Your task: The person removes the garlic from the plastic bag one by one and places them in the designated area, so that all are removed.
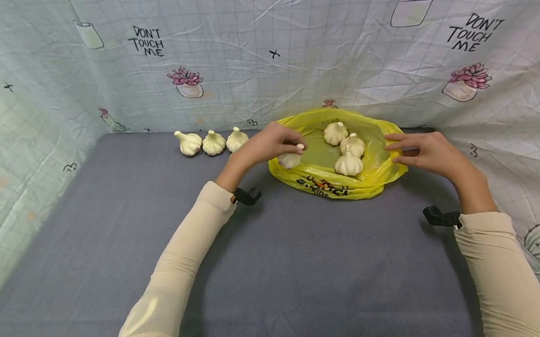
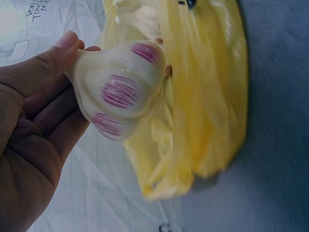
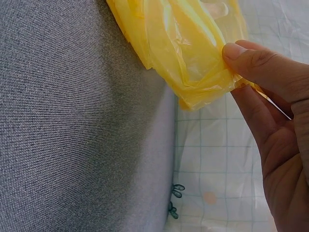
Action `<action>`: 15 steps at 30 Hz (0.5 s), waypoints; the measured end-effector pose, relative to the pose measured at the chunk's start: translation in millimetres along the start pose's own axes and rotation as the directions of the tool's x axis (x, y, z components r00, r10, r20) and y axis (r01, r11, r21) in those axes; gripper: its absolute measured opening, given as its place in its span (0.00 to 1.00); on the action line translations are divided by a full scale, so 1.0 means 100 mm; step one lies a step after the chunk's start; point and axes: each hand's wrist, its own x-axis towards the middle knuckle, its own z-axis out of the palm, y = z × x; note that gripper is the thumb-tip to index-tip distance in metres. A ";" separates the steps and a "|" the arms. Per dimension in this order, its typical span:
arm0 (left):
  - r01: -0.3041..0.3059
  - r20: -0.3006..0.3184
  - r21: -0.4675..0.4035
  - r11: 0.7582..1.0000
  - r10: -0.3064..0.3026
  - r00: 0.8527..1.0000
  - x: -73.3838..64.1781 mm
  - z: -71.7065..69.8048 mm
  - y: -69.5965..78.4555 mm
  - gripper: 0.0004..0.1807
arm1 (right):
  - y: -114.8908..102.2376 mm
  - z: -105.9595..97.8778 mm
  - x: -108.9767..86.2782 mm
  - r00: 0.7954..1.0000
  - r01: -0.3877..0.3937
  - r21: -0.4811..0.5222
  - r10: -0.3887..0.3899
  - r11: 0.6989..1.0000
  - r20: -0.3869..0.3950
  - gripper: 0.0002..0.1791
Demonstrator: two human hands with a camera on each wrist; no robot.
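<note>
My left hand pinches a garlic bulb by its stem at the left rim of a yellow plastic bag. Purple streaks mark the bulb's pale, glossy skin. Wide open at the top, the bag has several garlic bulbs inside it. At the bag's right side, my right hand holds the rim between thumb and fingers, and the right wrist view shows the thumb on the yellow plastic.
Left of the bag, three more garlic bulbs stand in a row near the back edge of the grey table. A printed curtain hangs close behind the table and along its sides.
</note>
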 end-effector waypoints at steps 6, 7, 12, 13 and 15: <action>0.006 -0.055 0.012 1.000 -0.005 0.998 -0.30 -0.11 -0.06 0.12 | -0.01 0.00 0.02 1.000 0.011 -0.002 -0.011 1.000 -0.002 0.18; 0.005 -0.065 0.012 1.000 -0.004 0.998 -0.34 -0.13 -0.08 0.11 | -0.02 0.00 0.02 1.000 0.011 -0.003 -0.011 1.000 -0.001 0.18; -0.003 -0.134 0.012 1.000 0.005 0.991 -0.52 -0.21 -0.18 0.11 | -0.04 -0.01 0.02 1.000 0.007 -0.002 -0.007 1.000 0.006 0.18; -0.002 -0.149 0.007 1.000 0.003 0.989 -0.55 -0.22 -0.21 0.11 | -0.04 -0.01 0.02 1.000 0.006 0.000 -0.006 1.000 0.006 0.17; 0.000 -0.175 -0.003 1.000 -0.001 0.985 -0.62 -0.25 -0.25 0.10 | -0.05 -0.01 0.02 1.000 0.009 0.001 -0.009 1.000 0.004 0.17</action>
